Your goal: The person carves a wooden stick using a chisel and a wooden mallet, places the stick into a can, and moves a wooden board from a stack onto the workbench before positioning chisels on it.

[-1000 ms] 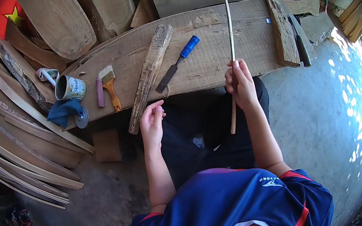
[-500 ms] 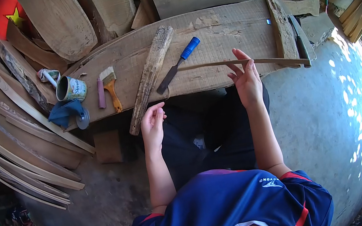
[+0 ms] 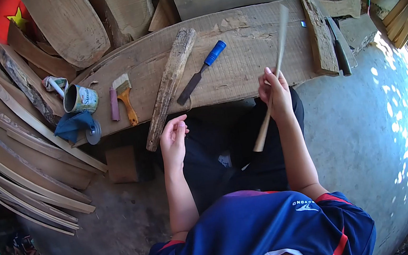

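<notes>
My right hand is closed around a thin wooden strip, which slants upright and is smeared by motion at its ends. The strip's lower end hangs over my dark trousers. My left hand has loosely bent fingers with nothing visible in them, just right of the lower end of a rough wooden stick. This stick lies across a broad plank used as a bench. Right of it rests a chisel with a blue handle.
On the plank's left are a paintbrush, a purple cylinder, a tin can and a blue cloth. A short board and a dark-handled tool lie at its right end. Curved boards are stacked at left.
The wooden strip has swung from lying nearly level above the plank to a steep slant. My right hand's fingers have closed round it. My left hand has barely moved.
</notes>
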Motion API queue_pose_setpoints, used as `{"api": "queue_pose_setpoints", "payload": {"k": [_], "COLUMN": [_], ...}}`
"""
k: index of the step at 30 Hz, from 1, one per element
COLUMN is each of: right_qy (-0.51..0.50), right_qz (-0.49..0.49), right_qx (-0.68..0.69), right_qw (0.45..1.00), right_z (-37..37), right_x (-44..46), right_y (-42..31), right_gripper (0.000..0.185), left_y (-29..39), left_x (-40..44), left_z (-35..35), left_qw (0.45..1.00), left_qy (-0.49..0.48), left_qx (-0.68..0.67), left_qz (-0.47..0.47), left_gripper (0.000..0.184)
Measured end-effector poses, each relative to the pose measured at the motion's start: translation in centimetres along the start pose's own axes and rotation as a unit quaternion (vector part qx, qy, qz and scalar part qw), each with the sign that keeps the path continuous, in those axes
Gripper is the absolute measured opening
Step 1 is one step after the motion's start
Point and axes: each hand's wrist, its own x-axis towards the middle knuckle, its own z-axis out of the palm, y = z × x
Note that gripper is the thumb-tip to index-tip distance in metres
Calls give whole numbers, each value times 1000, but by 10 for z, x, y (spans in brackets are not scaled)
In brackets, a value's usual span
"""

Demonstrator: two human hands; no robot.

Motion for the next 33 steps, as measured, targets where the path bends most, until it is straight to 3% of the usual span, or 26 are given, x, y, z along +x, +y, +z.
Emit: {"api": "queue_pose_setpoints", "payload": {"k": [2, 5, 9, 13, 15, 17, 22, 31, 33], "right_qy": [-60, -81, -77, -98, -107, -107, -100, -159, -137], "right_qz": [1, 11, 2, -2, -14, -15, -33, -4, 15], "right_qx": [-16, 37, -6, -15, 49, 86, -75, 237, 233], "right_qw": [998, 996, 997, 995, 993, 990, 992, 958, 963], "right_z": [-8, -1, 3, 14, 29, 31, 13, 1, 12], "right_x": [0, -9, -12, -20, -27, -27, -21, -24, -29], "right_y": [2, -2, 2, 15, 19, 20, 5, -18, -25], "right_gripper": [23, 32, 42, 35, 35, 32, 27, 29, 26], "left_y": [0, -2, 1, -4, -5, -3, -10, 18, 20], "left_x": [0, 0, -2, -12, -22, -27, -9, 5, 5], "left_z": [0, -1, 7, 40, 60, 71, 45, -23, -25], "left_qw": [1000, 1000, 1000, 991, 979, 983, 999, 992, 991], "left_qy": [1, 0, -22, -128, -192, -179, -7, 115, 119], "left_qx": [3, 4, 7, -27, -48, -23, 35, -45, -59], "left_qz": [-2, -4, 0, -7, -39, -41, 24, -17, -11], "left_gripper": [23, 23, 23, 22, 28, 32, 38, 33, 33]}}
